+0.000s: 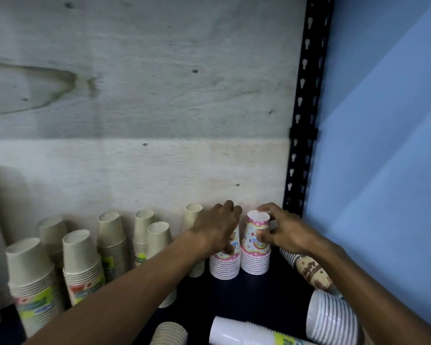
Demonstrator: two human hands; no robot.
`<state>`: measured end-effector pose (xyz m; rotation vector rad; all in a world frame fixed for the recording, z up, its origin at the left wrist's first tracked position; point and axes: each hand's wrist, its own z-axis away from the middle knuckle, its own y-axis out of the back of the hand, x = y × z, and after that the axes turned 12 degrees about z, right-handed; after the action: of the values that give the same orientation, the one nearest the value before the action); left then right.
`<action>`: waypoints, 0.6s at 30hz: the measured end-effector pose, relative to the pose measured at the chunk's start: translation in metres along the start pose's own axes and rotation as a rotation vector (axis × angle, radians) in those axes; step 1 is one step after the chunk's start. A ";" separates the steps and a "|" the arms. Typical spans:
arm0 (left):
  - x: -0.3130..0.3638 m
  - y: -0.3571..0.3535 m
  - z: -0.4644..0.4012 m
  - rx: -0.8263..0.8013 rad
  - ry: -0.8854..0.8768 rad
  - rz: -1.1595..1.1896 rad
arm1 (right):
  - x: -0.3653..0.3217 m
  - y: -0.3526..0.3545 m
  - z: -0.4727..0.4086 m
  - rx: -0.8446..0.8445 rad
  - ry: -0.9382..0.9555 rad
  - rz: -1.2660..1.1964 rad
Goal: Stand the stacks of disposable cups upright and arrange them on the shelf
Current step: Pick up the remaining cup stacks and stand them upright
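Note:
Two stacks of pink patterned cups stand upside down, side by side, at the back right of the dark shelf (264, 292). My left hand (217, 227) is closed over the top of the left pink stack (225, 266). My right hand (286, 231) grips the right pink stack (255, 241) by its top cup, thumb in front and fingers behind. Several beige cup stacks (82, 265) stand upright in rows to the left. On the right, a brown patterned stack (313, 271), a white ribbed stack (331, 319) and a white plastic stack (239, 332) lie on their sides.
A plywood back panel (139, 125) closes the shelf behind the cups. A black perforated upright post (306, 100) stands at the back right corner, with a blue wall (388, 145) beyond it. Another beige stack (169, 333) lies at the front edge.

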<state>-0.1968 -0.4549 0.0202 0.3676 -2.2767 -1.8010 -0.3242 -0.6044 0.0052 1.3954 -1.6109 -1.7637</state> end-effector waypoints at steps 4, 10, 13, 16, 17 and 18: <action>0.002 0.002 0.009 0.017 0.002 -0.009 | 0.007 0.015 0.012 -0.012 -0.126 0.115; 0.023 0.020 0.040 0.253 -0.126 0.010 | 0.009 0.036 0.049 -0.228 -0.371 0.705; 0.031 0.017 0.055 0.090 -0.180 0.133 | 0.015 0.026 0.060 -0.274 -0.408 0.788; 0.037 0.016 0.071 -0.293 -0.118 0.364 | 0.019 0.020 0.064 -0.250 -0.435 0.785; 0.039 0.017 0.075 -0.428 -0.090 0.429 | 0.017 0.022 0.063 -0.248 -0.436 0.762; 0.040 0.018 0.077 -0.532 -0.074 0.466 | 0.014 0.026 0.063 -0.262 -0.441 0.735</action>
<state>-0.2607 -0.3930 0.0204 -0.2991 -1.6325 -2.0613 -0.3914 -0.5894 0.0136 0.2260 -1.7048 -1.7673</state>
